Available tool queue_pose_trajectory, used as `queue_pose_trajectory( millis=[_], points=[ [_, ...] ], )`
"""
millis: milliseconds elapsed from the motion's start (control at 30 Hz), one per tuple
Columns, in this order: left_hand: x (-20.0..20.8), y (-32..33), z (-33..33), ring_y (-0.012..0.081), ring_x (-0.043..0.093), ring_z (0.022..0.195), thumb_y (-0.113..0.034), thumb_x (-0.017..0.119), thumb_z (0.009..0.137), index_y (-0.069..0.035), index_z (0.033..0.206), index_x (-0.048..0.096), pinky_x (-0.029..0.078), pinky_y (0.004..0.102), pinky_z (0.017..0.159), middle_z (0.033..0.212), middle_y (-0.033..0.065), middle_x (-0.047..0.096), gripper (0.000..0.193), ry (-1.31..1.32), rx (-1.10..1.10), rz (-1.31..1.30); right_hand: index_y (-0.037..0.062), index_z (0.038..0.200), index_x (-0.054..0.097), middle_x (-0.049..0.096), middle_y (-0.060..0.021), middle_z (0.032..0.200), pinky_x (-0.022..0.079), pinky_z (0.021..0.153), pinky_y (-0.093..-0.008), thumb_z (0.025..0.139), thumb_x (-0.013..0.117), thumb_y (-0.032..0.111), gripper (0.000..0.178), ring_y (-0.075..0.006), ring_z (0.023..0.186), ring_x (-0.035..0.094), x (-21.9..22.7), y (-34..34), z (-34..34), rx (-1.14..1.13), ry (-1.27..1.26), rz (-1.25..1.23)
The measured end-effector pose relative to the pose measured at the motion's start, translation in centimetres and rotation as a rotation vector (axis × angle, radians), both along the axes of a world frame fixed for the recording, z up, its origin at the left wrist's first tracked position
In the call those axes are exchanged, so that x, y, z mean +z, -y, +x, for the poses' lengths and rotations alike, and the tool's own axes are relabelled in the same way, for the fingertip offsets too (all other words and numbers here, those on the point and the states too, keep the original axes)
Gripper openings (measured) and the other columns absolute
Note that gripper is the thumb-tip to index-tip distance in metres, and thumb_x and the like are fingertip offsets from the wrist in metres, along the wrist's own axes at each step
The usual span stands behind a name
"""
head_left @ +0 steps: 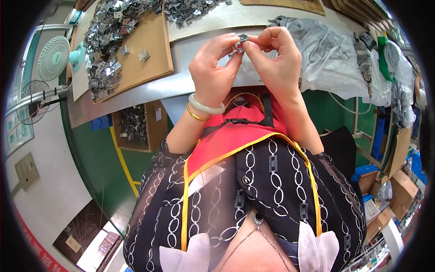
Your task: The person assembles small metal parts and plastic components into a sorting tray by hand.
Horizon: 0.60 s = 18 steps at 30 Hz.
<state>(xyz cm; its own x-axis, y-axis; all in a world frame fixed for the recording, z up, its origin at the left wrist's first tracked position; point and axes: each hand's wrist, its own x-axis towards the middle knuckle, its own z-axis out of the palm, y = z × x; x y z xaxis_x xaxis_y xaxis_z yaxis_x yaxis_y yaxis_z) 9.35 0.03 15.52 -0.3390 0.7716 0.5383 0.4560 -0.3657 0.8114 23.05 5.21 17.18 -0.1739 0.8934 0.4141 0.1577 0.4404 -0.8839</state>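
Note:
Both my hands meet over the metal worktable (183,86), pinching a small shiny metal bracket-like part (241,40) between thumbs and fingertips. My left hand (212,68), with a pale bangle and a gold bracelet at its wrist, grips the part from the left. From the right, my right hand (278,61) has thumb and forefinger closed on the same part. Fingertips hide much of its shape. On a brown board (154,34) to the left lies a heap of similar metal pieces (108,36), with two loose pieces (143,55) apart from it.
A second metal pile (190,10) lies at the back. Crumpled grey-white cloth (326,56) covers the table's right side, beside a power-tool-like object (364,59). A small green fan (54,58) stands far left. Below the table sits an open box of dark parts (133,127).

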Motion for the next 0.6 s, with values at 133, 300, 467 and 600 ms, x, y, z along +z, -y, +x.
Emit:
queue_pose_trajectory(
  millis=[133, 300, 467, 600],
  points=[
    [-0.4, -0.2, 0.1, 0.0215, 0.075, 0.089, 0.005, 0.077, 0.076, -0.005, 0.103, 0.073, 0.062, 0.0315, 0.079, 0.105, 0.0113, 0.075, 0.029, -0.046, 0.022, 0.035, 0.0016, 0.091, 0.058, 0.073, -0.0057, 0.087, 0.054, 0.073, -0.0253, 0.083, 0.078, 0.005, 0.022, -0.0094, 0.08, 0.066, 0.5, 0.2, 0.1, -0.05, 0.108, 0.001],
    [-1.1, -1.1, 0.3, 0.0232, 0.074, 0.092, 0.004, 0.078, 0.074, -0.008, 0.101, 0.074, 0.06, 0.0322, 0.079, 0.105, 0.0098, 0.076, 0.03, -0.109, 0.036, 0.059, 0.0015, 0.089, 0.058, 0.072, -0.0052, 0.084, 0.054, 0.074, -0.0267, 0.082, 0.077, 0.01, 0.022, -0.0111, 0.079, 0.067, 1.1, -0.6, 0.4, -0.072, 0.222, -0.017],
    [-0.2, -2.2, 0.9, 0.0252, 0.074, 0.093, 0.003, 0.079, 0.074, -0.009, 0.102, 0.074, 0.06, 0.0333, 0.08, 0.105, 0.0104, 0.076, 0.03, -0.056, 0.032, 0.045, 0.0013, 0.087, 0.058, 0.069, -0.0066, 0.082, 0.054, 0.071, -0.0291, 0.081, 0.076, 0.007, 0.02, -0.0132, 0.075, 0.067, 1.8, -2.5, 1.1, -0.021, 0.202, -0.023],
    [1.7, -1.7, 0.2, 0.0324, 0.072, 0.1, 0.003, 0.077, 0.078, -0.008, 0.106, 0.072, 0.058, 0.0388, 0.086, 0.109, 0.0139, 0.074, 0.03, -0.289, 0.04, 0.101, 0.0025, 0.087, 0.06, 0.065, -0.0104, 0.076, 0.054, 0.069, -0.0323, 0.08, 0.074, 0.002, 0.016, -0.019, 0.072, 0.067, 2.6, -2.3, 0.6, 0.028, 0.166, 0.066]
  ],
)
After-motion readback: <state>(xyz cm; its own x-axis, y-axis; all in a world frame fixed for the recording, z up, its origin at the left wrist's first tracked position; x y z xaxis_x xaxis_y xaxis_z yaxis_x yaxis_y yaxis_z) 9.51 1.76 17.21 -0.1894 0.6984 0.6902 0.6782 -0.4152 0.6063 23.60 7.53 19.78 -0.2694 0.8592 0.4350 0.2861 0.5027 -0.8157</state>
